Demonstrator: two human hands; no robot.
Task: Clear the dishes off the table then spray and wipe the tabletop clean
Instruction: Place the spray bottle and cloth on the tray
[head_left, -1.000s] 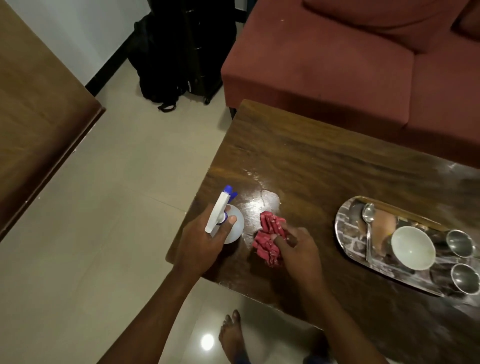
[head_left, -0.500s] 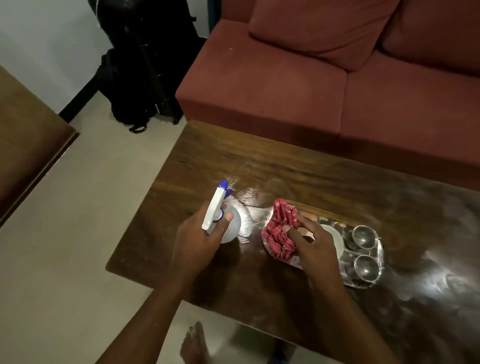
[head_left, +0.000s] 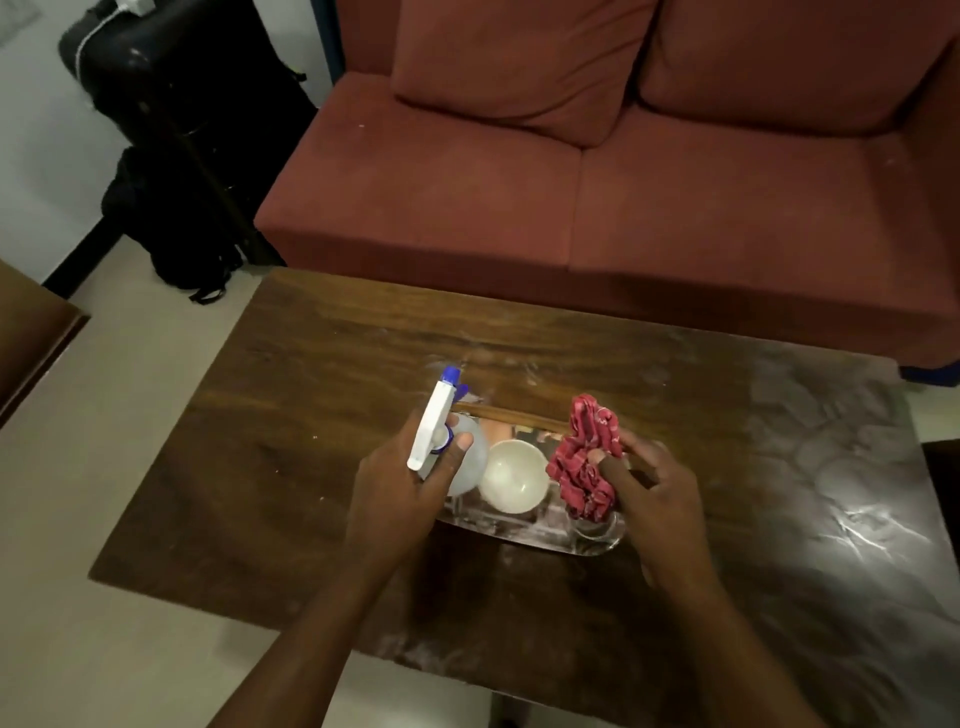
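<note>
Left fingers (head_left: 460, 447) curled round one spray bottle (head_left: 434, 426) | right fingers (head_left: 618, 478) pinching one cloth (head_left: 576, 483) | one bowl (head_left: 511, 475)

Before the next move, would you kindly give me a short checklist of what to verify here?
1. Spray bottle firmly gripped in the left hand: ok.
2. Red cloth ready in the right hand: ok.
3. Dishes cleared off the tabletop: not ok; the steel tray with the white bowl sits on it.
4. A hand free to lift the tray: not ok; both hands are holding things.
5. What else is on the tray's right end: cannot tell; the cloth and the right hand hide it.
</note>
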